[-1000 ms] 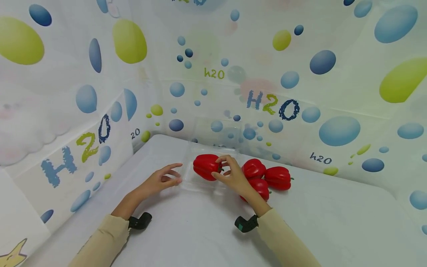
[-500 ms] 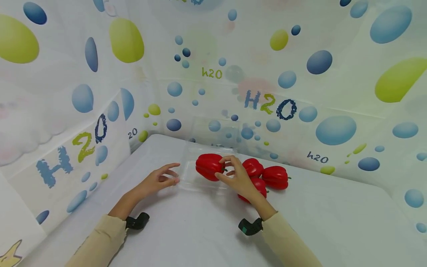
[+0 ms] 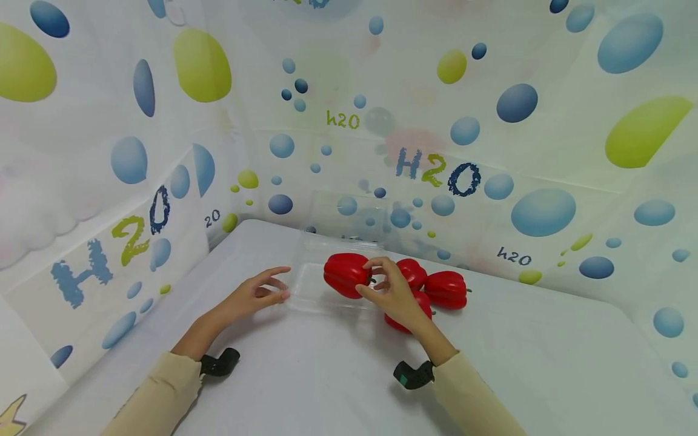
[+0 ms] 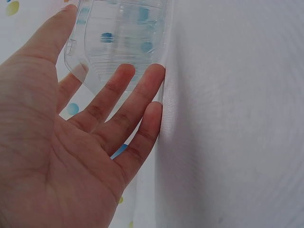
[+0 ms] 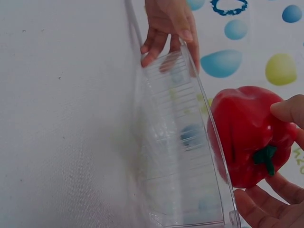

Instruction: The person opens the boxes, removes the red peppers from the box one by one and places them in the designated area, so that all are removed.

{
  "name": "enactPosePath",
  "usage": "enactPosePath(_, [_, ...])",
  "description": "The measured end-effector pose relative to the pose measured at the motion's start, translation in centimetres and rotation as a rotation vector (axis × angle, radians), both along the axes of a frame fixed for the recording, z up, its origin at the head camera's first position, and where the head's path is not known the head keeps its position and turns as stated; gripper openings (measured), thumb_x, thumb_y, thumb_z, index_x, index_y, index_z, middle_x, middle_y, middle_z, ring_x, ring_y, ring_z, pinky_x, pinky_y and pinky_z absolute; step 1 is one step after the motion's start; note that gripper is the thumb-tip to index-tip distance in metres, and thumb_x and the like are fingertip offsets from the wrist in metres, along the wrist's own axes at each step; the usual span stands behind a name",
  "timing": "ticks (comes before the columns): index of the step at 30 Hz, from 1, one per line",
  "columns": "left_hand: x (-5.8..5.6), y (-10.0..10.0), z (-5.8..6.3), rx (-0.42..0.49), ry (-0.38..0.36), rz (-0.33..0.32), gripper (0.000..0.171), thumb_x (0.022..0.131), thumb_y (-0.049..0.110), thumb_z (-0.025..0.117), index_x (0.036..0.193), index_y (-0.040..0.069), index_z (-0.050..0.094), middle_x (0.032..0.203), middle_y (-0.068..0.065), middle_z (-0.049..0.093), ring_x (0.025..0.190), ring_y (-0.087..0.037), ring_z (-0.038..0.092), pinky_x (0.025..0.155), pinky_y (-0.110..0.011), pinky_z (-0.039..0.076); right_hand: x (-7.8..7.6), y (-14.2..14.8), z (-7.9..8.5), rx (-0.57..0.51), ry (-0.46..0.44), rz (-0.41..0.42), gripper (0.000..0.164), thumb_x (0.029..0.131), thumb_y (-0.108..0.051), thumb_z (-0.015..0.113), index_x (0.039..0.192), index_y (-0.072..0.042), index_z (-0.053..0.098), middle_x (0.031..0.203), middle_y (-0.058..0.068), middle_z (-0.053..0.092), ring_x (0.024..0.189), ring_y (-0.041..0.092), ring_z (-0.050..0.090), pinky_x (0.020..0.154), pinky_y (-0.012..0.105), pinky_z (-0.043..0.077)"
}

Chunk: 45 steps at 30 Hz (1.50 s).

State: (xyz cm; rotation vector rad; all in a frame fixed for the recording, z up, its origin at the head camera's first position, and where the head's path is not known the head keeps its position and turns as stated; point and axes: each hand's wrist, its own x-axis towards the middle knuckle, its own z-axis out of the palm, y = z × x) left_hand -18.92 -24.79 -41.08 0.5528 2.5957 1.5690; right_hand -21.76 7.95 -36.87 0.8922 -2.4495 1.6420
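My right hand (image 3: 397, 303) pinches a red bell pepper (image 3: 345, 275) by its stem end, between thumb and fingers, with the pepper lying sideways above a clear plastic clamshell container (image 3: 306, 289). In the right wrist view the pepper (image 5: 237, 123) shows its green stem, just past the container's rim (image 5: 214, 128). At the container's left end is my left hand (image 3: 255, 297), fingers spread and loosely bent. The left wrist view has its fingertips right at the clear wall (image 4: 114, 47), holding nothing.
Several more red bell peppers (image 3: 446, 289) lie in a cluster on the white tabletop (image 3: 305, 375), right of the container. The container's clear lid (image 3: 349, 209) stands raised at the back, near a wall sheet (image 3: 572, 151) printed with dots and lettering.
The pepper and my right hand have shifted slightly right over the container. My left hand stays at the container's left end. The head view has turned a little to the right.
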Motion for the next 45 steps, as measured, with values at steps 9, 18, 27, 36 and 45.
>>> enactPosePath(9, [-0.1,0.0,0.1,-0.009,0.013,0.005,0.063,0.095,0.021,0.065,0.148,0.004,0.036,0.119,-0.020,0.059,0.099,-0.026,0.067,0.089,-0.042,0.051,0.3,0.8,0.1,0.005,-0.002,-0.013,0.045,0.083,-0.009,0.074,0.121,-0.007,0.049,0.123,0.015,0.055,0.103,0.036,0.056,0.080,0.036,0.054])
enactPosePath(18, [0.0,-0.1,-0.2,0.036,-0.003,-0.011,0.062,0.095,0.017,0.065,0.148,0.003,0.036,0.117,-0.020,0.060,0.097,-0.027,0.067,0.084,-0.027,0.052,0.8,1.6,0.4,0.023,-0.002,-0.045,0.047,0.083,-0.009,0.075,0.122,-0.008,0.050,0.125,0.014,0.053,0.112,0.035,0.054,0.083,0.045,0.056])
enactPosePath(27, [0.1,0.0,-0.1,0.021,-0.008,-0.002,0.062,0.096,0.020,0.064,0.148,0.003,0.035,0.118,-0.019,0.059,0.097,-0.026,0.067,0.085,-0.031,0.051,0.7,2.2,0.7,0.007,0.024,-0.023,0.046,0.083,-0.007,0.074,0.122,-0.006,0.049,0.122,0.016,0.052,0.109,0.037,0.054,0.081,0.046,0.057])
enactPosePath(36, [-0.1,-0.1,-0.1,0.035,-0.002,-0.025,0.062,0.095,0.017,0.064,0.148,0.004,0.035,0.118,-0.020,0.059,0.098,-0.026,0.067,0.085,-0.028,0.051,1.1,2.9,0.6,0.010,0.035,-0.051,0.047,0.082,-0.005,0.075,0.122,-0.005,0.049,0.121,0.016,0.054,0.110,0.037,0.054,0.082,0.037,0.057])
enactPosePath(45, [0.0,0.0,-0.1,0.030,-0.004,-0.007,0.062,0.095,0.018,0.064,0.148,0.004,0.036,0.117,-0.020,0.059,0.098,-0.028,0.067,0.083,-0.025,0.051,1.0,3.8,0.6,0.017,0.035,-0.089,0.046,0.084,-0.006,0.074,0.123,-0.006,0.049,0.124,0.015,0.054,0.113,0.034,0.054,0.083,0.027,0.054])
